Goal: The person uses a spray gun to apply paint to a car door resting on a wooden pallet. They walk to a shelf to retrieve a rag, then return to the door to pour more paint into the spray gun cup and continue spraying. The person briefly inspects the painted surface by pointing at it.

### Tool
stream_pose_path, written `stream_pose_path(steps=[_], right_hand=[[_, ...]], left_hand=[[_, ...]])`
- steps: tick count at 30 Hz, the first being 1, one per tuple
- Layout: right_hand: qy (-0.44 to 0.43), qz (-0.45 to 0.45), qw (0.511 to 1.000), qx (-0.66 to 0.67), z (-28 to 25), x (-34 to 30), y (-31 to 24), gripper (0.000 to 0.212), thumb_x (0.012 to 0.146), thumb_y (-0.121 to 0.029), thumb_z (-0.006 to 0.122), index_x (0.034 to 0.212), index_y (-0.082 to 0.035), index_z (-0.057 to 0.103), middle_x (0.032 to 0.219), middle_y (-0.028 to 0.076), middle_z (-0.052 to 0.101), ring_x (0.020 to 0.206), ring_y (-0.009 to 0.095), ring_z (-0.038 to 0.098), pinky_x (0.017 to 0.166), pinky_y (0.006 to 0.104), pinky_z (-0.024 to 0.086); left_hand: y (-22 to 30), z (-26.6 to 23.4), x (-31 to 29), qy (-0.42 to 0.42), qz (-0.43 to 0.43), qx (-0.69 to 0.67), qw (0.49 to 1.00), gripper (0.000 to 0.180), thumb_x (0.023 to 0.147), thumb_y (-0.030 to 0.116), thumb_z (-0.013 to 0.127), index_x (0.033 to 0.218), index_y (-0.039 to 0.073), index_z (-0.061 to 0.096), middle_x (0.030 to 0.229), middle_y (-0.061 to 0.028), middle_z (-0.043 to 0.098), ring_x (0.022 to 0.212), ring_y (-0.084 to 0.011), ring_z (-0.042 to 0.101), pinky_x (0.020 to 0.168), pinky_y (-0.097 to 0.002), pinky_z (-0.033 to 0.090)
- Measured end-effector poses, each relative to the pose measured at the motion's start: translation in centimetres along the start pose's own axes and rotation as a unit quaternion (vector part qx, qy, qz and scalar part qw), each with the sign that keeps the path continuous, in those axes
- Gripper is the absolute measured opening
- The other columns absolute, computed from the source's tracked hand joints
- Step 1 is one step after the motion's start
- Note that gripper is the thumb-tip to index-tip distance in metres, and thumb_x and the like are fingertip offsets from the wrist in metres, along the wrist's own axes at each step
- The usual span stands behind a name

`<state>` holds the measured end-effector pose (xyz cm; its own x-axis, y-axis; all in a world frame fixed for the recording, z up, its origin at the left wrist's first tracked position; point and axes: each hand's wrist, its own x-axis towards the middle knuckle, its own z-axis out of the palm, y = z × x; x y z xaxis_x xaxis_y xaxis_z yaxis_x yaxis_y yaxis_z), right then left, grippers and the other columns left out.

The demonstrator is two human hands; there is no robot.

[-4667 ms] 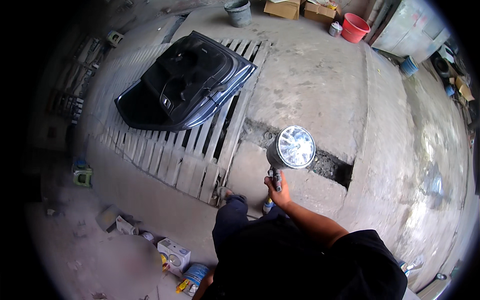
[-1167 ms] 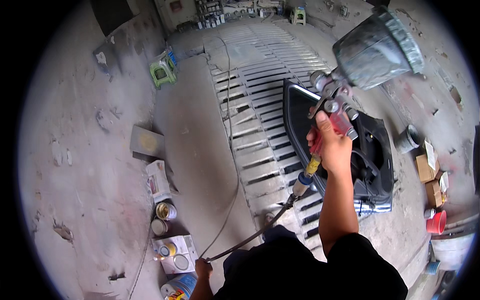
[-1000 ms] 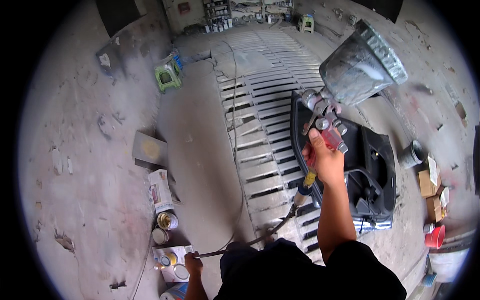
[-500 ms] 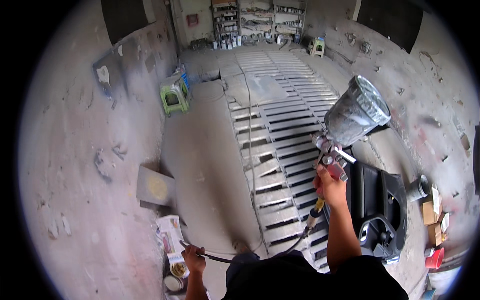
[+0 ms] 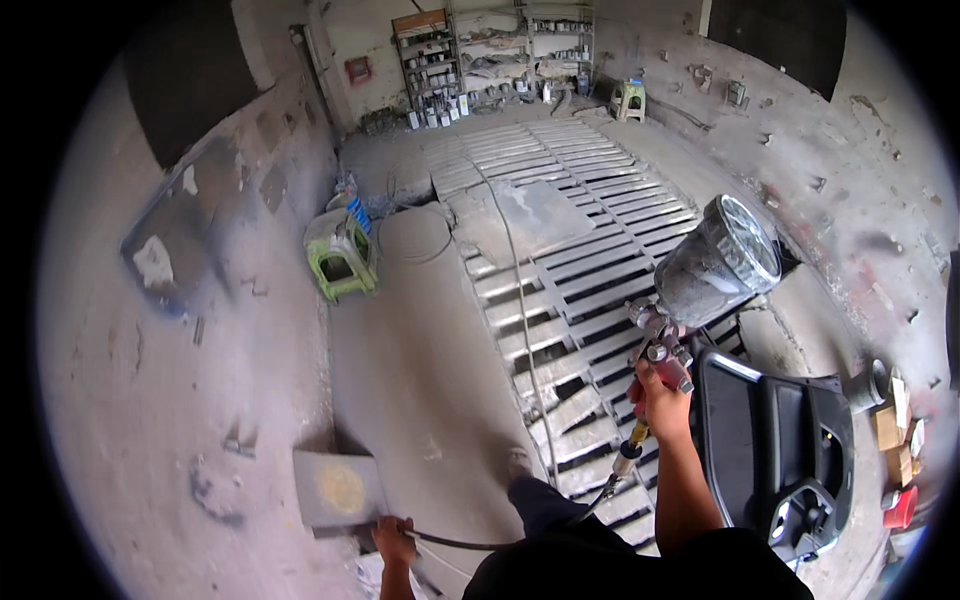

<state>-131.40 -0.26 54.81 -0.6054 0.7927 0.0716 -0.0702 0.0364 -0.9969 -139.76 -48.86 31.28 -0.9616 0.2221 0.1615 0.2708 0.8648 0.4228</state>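
Observation:
My right hand (image 5: 662,398) is wrapped round the handle of a spray gun (image 5: 660,345) with red parts. On top of the gun sits a large grey, paint-smeared cup (image 5: 705,265), tilted to the right. A fitting under the grip joins it to a dark air hose (image 5: 465,545). The hose crosses before my body to my left hand (image 5: 394,540), which is closed on it. Beside my right forearm lies a black car door panel (image 5: 770,440). Close to my left hand is a grey board (image 5: 340,490) with a yellowish round patch.
Metal floor grating (image 5: 590,290) with dark gaps runs down the middle. A green stool (image 5: 342,258) stands by the left wall, another stool (image 5: 629,100) at the far right. Shelves (image 5: 490,60) with cans line the back. A red bucket (image 5: 900,508) and cardboard boxes (image 5: 890,430) sit at right.
My view has shifted forward and turned, and a foot has stepped ahead. The left hand, still on the hose, is now next to the grey board. The spray gun stays in my right hand.

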Motion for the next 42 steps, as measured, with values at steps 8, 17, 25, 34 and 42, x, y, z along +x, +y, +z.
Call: stream_pose_path(steps=[8, 17, 25, 34, 42], right_hand=[[-0.006, -0.015, 0.998, 0.054, 13.1, 18.2, -1.2, 0.012, 0.086, -0.015, 0.059, 0.092, -0.004, 0.055, 0.061, 0.003, 0.056, 0.048, 0.01, 0.052, 0.041, 0.0224, 0.039], [-0.007, -0.048, 0.999, 0.01, 27.8, 32.7, 1.2, 0.025, 0.088, -0.024, 0.059, 0.099, -0.002, 0.059, 0.066, 0.003, 0.056, 0.048, 0.01, 0.051, 0.043, 0.0238, 0.038], [0.046, -0.029, 0.998, -0.009, 42.7, 49.1, 2.6, 0.018, 0.088, -0.017, 0.056, 0.099, -0.003, 0.053, 0.069, 0.004, 0.054, 0.048, 0.012, 0.051, 0.042, 0.0237, 0.04], [0.091, -0.054, 0.994, 0.019, 55.9, 68.4, 3.1, 0.022, 0.087, -0.019, 0.058, 0.102, -0.004, 0.051, 0.081, 0.005, 0.058, 0.051, 0.012, 0.053, 0.045, 0.0234, 0.041], [0.124, -0.057, 0.99, 0.033, 67.4, 90.7, 6.9, 0.021, 0.089, -0.018, 0.055, 0.104, -0.004, 0.055, 0.063, 0.004, 0.057, 0.05, 0.009, 0.051, 0.044, 0.0219, 0.038]], left_hand=[[1.3, -0.6, 20.6, 0.038, -0.043, 0.003, 0.998, 0.015, 0.072, 0.014, 0.068, 0.069, 0.009, 0.054, 0.076, -0.0078, 0.058, 0.079, -0.0294, 0.055, 0.07, -0.0419, 0.039], [-3.0, 4.8, 41.6, -0.014, 0.002, -0.032, 0.999, 0.015, 0.065, -0.003, 0.055, 0.069, 0.012, 0.057, 0.077, -0.0062, 0.058, 0.076, -0.028, 0.055, 0.071, -0.0399, 0.039], [-6.9, 11.3, 65.3, -0.051, -0.073, -0.132, 0.987, 0.012, 0.076, 0.016, 0.066, 0.075, 0.006, 0.06, 0.079, -0.0142, 0.061, 0.073, -0.0326, 0.059, 0.068, -0.0408, 0.048], [-8.8, 15.0, 92.5, -0.134, -0.052, -0.145, 0.979, 0.017, 0.079, 0.022, 0.064, 0.08, 0.005, 0.061, 0.082, -0.0152, 0.062, 0.077, -0.0341, 0.06, 0.07, -0.0405, 0.048], [-6.7, 21.8, 116.1, -0.156, -0.078, -0.127, 0.977, 0.021, 0.08, 0.025, 0.063, 0.083, 0.004, 0.061, 0.082, -0.0168, 0.062, 0.078, -0.0352, 0.06, 0.071, -0.0406, 0.048]])
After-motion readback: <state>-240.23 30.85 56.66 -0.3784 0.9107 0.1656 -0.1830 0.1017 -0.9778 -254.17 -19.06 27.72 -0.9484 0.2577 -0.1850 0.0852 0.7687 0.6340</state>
